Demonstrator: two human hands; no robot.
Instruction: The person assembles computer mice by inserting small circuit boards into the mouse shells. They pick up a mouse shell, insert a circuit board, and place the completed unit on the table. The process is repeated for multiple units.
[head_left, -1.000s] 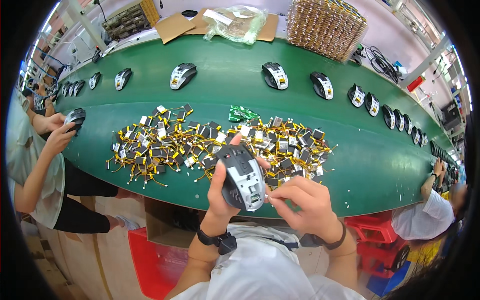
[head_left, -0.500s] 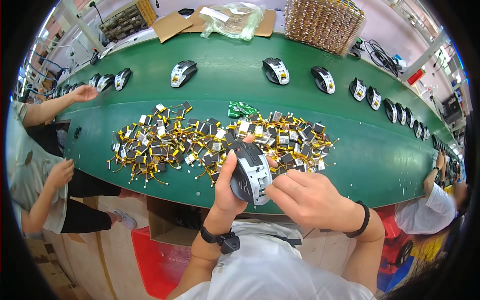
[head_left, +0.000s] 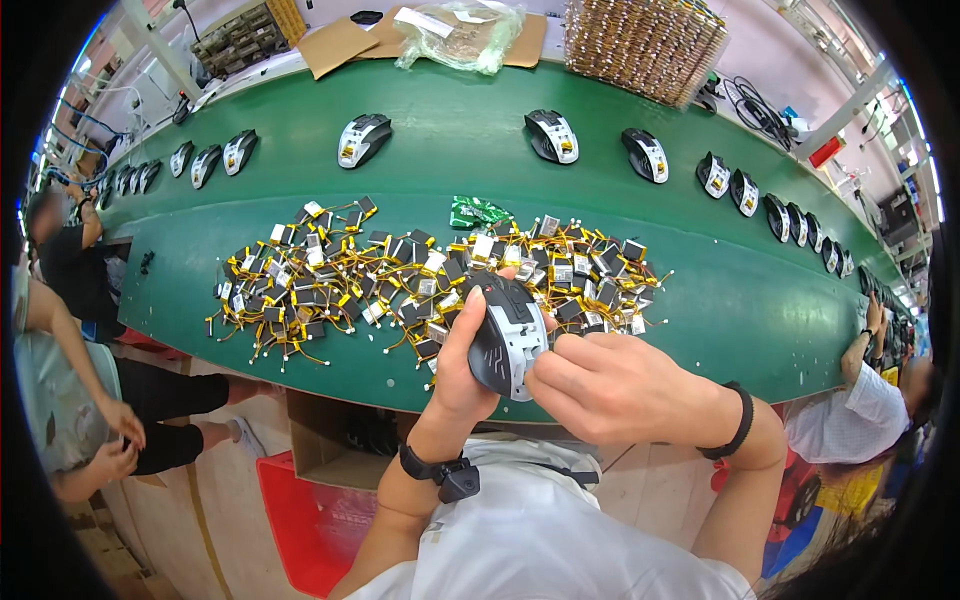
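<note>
My left hand point(head_left: 462, 365) grips a black and silver computer mouse point(head_left: 508, 335), held tilted above the bench's near edge. Curled against the mouse's lower right side are the fingers of my right hand point(head_left: 612, 385), pinched at its opening. Whatever lies between those fingertips is hidden. Just beyond both hands spreads a loose heap of small battery packs point(head_left: 320, 275) with yellow tape, thin wires and white plugs. A crumpled green packet point(head_left: 480, 212) lies at the heap's far side.
Similar mice point(head_left: 551, 137) stand spaced along the green belt point(head_left: 450, 110) behind the heap. A tray stack point(head_left: 645, 45), cardboard point(head_left: 340, 45) and plastic wrap point(head_left: 465, 40) sit at the back. Co-workers point(head_left: 75, 400) are at both sides. Below the bench is a red bin point(head_left: 290, 525).
The co-worker at the left has drawn back from the belt and brought both hands together. Another person shows behind. My hands stay at the mouse, with only slight movement.
</note>
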